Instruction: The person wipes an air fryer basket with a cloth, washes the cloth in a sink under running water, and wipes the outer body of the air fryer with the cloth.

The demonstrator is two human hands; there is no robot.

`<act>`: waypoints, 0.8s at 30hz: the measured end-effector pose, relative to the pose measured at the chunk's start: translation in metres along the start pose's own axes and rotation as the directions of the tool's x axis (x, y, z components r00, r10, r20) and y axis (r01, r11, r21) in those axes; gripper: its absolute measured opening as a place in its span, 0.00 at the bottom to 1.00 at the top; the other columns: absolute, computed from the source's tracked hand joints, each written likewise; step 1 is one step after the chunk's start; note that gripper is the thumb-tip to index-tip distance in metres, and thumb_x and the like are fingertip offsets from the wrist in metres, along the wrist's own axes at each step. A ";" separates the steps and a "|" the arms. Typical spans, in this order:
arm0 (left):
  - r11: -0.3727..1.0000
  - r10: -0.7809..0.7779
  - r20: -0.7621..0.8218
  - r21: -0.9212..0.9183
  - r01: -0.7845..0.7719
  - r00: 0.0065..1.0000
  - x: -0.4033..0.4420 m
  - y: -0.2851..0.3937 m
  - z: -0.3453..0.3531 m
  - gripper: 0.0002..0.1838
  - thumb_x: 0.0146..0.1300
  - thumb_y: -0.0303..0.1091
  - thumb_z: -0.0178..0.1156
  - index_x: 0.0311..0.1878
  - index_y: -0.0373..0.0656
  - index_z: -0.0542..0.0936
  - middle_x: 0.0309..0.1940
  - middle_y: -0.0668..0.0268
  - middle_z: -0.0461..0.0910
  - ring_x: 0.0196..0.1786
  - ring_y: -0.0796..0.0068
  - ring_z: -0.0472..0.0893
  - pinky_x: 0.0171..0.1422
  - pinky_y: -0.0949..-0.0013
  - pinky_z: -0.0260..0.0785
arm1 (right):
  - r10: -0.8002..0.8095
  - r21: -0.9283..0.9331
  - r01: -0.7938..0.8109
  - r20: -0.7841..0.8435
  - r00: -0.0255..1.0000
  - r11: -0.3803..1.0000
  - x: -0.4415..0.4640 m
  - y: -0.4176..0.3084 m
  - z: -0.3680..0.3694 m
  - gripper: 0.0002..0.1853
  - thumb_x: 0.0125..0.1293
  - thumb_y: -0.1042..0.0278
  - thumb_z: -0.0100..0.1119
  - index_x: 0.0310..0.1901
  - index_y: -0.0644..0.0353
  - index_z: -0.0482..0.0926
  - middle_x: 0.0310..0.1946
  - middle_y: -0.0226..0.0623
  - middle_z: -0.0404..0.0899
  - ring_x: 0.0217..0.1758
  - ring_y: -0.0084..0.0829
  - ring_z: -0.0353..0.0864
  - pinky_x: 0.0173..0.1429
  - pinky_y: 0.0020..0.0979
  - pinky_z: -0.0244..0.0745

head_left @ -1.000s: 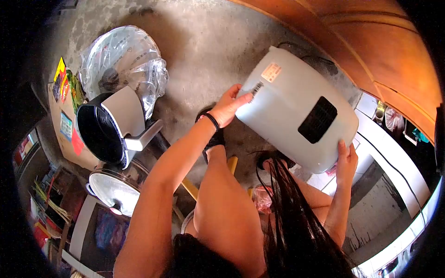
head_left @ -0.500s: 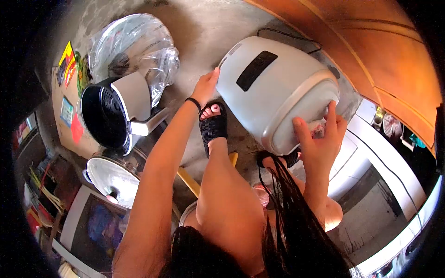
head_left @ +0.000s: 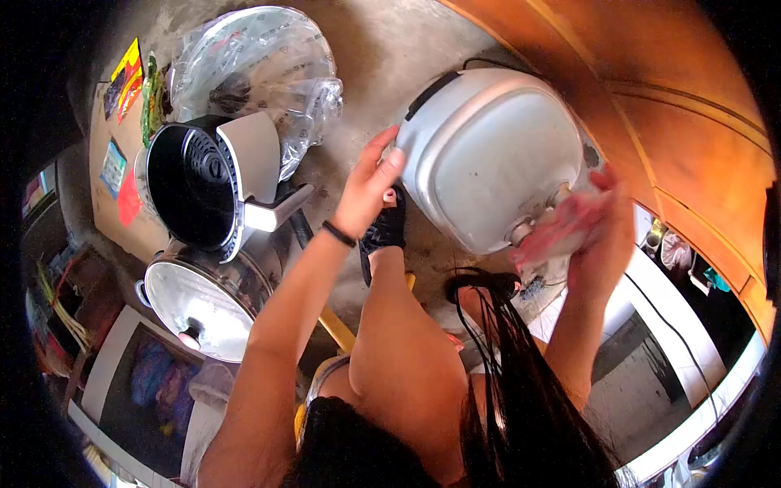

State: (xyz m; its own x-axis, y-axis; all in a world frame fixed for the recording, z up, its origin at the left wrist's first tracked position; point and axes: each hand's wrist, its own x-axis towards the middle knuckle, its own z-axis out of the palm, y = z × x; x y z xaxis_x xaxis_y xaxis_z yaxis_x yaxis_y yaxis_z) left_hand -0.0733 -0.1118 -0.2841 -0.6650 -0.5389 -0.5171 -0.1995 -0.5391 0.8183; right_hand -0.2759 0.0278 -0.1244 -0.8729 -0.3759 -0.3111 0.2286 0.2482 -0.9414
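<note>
A light grey appliance body [head_left: 496, 163], right of centre, has its smooth rounded end turned up toward me, with two small knobs at its lower right. My left hand [head_left: 370, 183] is at its left side, thumb and fingers apart, the fingertips at the edge. My right hand [head_left: 602, 220] is closed around a crumpled pinkish cloth or bag [head_left: 561, 232], blurred, beside the knobs. A black basket with a grey front [head_left: 191, 187] and a handle stands at the left, apart from both hands.
Behind the basket, clear plastic wraps a round object [head_left: 252, 73]. Below it a pot has a glass lid [head_left: 199, 313]. Cardboard [head_left: 106, 195] with packets lies at the far left. A wooden cabinet [head_left: 651, 138] borders the right; a black cord runs behind the appliance.
The appliance has turned from its flat side with a dark vent to its rounded end facing me. My right hand has left its edge and now holds the pinkish cloth or bag.
</note>
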 end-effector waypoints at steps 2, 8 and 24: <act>0.983 0.159 -0.033 0.093 -0.156 0.987 -0.017 0.024 0.019 0.44 0.53 0.49 0.66 0.67 0.37 0.57 0.67 0.53 0.56 0.70 0.59 0.56 0.72 0.59 0.46 | -0.083 0.258 0.101 -0.082 0.993 0.961 0.014 -0.019 0.000 0.15 0.69 0.65 0.46 0.48 0.70 0.73 0.45 0.43 0.77 0.48 0.33 0.77 0.55 0.34 0.72; 0.860 0.397 0.033 0.335 -0.384 0.917 -0.019 0.037 0.045 0.57 0.36 0.44 0.76 0.69 0.38 0.53 0.67 0.43 0.50 0.70 0.50 0.53 0.72 0.56 0.44 | -0.528 -0.028 0.540 0.172 0.832 0.841 0.027 -0.027 0.028 0.15 0.69 0.66 0.45 0.49 0.67 0.75 0.53 0.46 0.75 0.61 0.40 0.69 0.67 0.40 0.59; 0.943 0.307 -0.034 -0.121 -0.309 0.951 -0.016 0.019 0.063 0.33 0.70 0.51 0.38 0.70 0.37 0.50 0.70 0.54 0.50 0.72 0.60 0.50 0.74 0.62 0.39 | -0.482 -0.340 0.835 0.695 0.533 0.432 -0.030 0.070 0.072 0.22 0.55 0.70 0.52 0.55 0.53 0.73 0.59 0.44 0.68 0.67 0.47 0.60 0.68 0.54 0.48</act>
State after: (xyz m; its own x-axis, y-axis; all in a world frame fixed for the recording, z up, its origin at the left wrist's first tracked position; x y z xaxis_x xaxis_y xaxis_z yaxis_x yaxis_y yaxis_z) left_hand -0.1117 -0.0729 -0.2450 -0.6691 -0.7001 -0.2495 0.1039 -0.4205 0.9013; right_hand -0.2024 -0.0075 -0.1904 -0.2755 -0.9408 0.1976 -0.7767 0.0967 -0.6223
